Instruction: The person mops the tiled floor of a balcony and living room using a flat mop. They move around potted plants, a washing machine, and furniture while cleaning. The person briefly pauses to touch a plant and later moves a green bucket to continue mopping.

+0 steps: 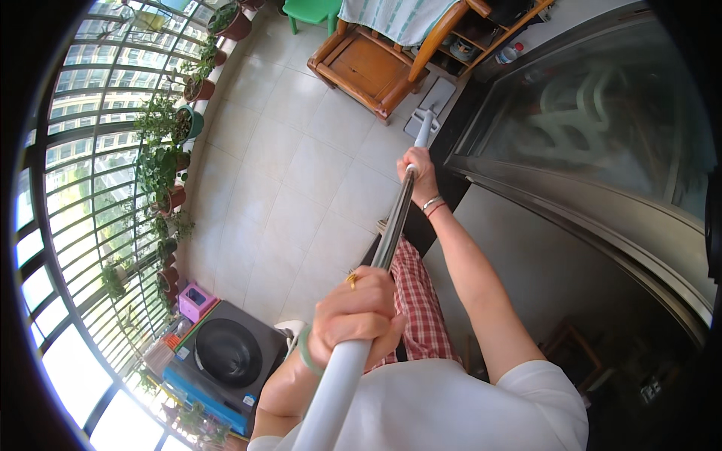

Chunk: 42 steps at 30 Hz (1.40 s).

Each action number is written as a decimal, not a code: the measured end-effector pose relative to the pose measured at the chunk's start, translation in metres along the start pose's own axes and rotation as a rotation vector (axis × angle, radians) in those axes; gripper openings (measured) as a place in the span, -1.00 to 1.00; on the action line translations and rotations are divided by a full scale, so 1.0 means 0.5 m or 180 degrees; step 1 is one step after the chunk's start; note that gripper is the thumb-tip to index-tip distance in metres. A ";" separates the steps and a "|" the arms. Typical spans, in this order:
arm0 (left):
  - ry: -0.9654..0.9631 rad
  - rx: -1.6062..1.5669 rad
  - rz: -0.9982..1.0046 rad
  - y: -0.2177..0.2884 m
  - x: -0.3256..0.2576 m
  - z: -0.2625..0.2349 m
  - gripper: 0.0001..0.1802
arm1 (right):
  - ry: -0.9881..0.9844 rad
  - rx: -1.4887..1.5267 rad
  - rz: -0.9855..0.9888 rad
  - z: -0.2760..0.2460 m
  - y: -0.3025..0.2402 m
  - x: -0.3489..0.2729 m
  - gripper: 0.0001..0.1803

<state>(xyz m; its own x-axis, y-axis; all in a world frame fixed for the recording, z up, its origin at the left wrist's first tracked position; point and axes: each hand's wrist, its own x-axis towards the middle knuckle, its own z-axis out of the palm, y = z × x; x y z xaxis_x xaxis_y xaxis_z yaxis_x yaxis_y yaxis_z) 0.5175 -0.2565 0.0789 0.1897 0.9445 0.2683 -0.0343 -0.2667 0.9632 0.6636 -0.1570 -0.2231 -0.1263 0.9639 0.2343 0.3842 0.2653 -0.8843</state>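
- Two clamped on the mop pole (395,224): my left hand (355,312) and right hand (418,173)!
- It slants ahead, rightward, to the mop head (437,98), right hand nearer.

Wdn chair (362,69) w/ striped cloth (398,16), grn stool (311,10) nr it, potted plants (156,171) along window grille (83,131)

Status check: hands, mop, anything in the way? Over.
Left hand closed on mop pole, right hand closed lower down. Mop head flat on floor. Wooden chair close on its left, possible hindrance.
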 end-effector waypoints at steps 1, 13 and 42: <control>-0.0003 -0.0003 -0.0106 0.037 -0.004 -0.015 -0.67 | -0.0039 0.0113 0.0103 0.010 -0.042 -0.019 -0.77; 0.0626 -0.0029 0.0201 -0.036 -0.050 -0.016 -0.71 | -0.0627 0.0004 -0.0370 0.011 0.003 0.040 -0.74; 0.0119 -0.0370 -0.0168 0.110 -0.094 -0.076 -0.67 | -0.0340 0.0027 -0.0064 0.061 -0.160 -0.114 -0.76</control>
<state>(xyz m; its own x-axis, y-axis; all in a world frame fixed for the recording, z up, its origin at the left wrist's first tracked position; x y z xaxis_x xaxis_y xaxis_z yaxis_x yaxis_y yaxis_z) 0.4694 -0.3081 0.1202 0.1575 0.9637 0.2156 -0.1390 -0.1945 0.9710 0.6122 -0.2338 -0.1783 -0.2309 0.9505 0.2081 0.3730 0.2840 -0.8833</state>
